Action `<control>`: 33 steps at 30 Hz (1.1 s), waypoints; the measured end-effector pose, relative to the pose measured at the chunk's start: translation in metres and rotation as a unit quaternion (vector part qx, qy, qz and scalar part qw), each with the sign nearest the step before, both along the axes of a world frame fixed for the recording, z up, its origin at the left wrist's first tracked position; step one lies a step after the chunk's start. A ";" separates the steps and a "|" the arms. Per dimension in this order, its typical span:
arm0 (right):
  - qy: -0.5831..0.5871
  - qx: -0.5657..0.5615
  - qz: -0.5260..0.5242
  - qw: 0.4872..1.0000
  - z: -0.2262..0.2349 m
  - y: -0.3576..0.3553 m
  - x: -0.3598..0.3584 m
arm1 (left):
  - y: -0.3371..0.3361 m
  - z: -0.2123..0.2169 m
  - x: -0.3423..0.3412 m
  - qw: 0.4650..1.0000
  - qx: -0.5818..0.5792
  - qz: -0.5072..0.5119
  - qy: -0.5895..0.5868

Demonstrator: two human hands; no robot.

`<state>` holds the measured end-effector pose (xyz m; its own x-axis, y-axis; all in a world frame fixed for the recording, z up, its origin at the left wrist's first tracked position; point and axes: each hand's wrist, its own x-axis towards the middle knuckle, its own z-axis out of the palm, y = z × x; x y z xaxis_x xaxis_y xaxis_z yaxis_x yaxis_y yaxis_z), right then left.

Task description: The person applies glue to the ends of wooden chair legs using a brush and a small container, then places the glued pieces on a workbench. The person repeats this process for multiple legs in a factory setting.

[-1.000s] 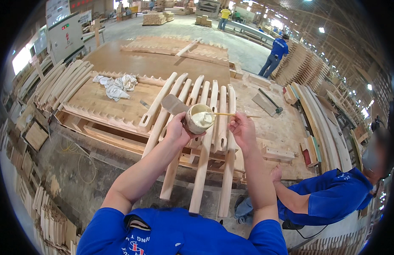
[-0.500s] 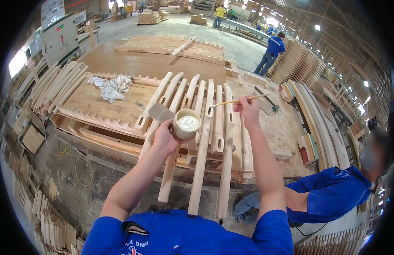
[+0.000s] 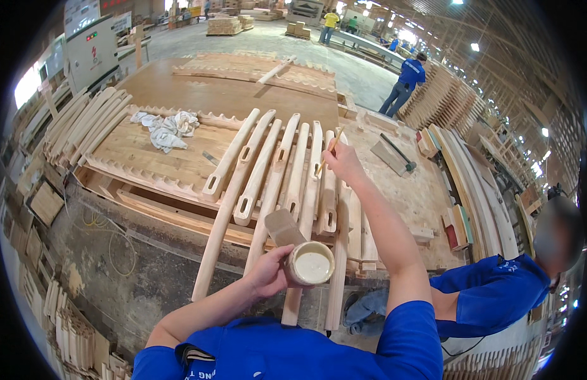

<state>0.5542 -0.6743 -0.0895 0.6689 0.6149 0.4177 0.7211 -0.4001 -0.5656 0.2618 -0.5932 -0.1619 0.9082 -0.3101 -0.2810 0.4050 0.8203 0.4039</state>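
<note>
My left hand [image 3: 269, 272] is closed around a jar [image 3: 311, 263] of white, glue-like liquid, held low over the near ends of the wooden bars. A flat greyish-brown piece [image 3: 282, 227] sticks out beyond the same hand, beside the jar. In my right hand [image 3: 345, 163] a thin wooden brush [image 3: 336, 140] is pinched, held steeply with its tip down at the slot of one pale slotted bar [image 3: 315, 158]. Several more such bars [image 3: 247, 154] lie side by side across the bench, their slots facing up.
On the workbench [image 3: 395, 212] lie a crumpled white cloth [image 3: 168, 130] and a hammer [image 3: 401, 155]. Scalloped wooden rails [image 3: 141, 176] hold the bars. Curved slats [image 3: 84, 123] are stacked at the left. A co-worker in blue [image 3: 490, 294] stands close at the right.
My left hand has lowered the jar toward me and to the right. My right hand has shifted left and nearer, turning the brush from nearly level to steep.
</note>
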 end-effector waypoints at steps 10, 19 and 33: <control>0.137 -0.033 0.033 0.989 0.011 0.011 0.002 | 0.002 -0.008 0.002 1.000 0.001 0.020 0.017; 0.147 -0.004 0.035 0.988 0.013 0.015 0.002 | 0.004 -0.006 0.003 1.000 0.010 0.010 0.010; 0.002 0.133 0.155 0.979 0.060 -0.021 -0.070 | 0.028 0.023 -0.009 0.991 0.016 0.134 -0.007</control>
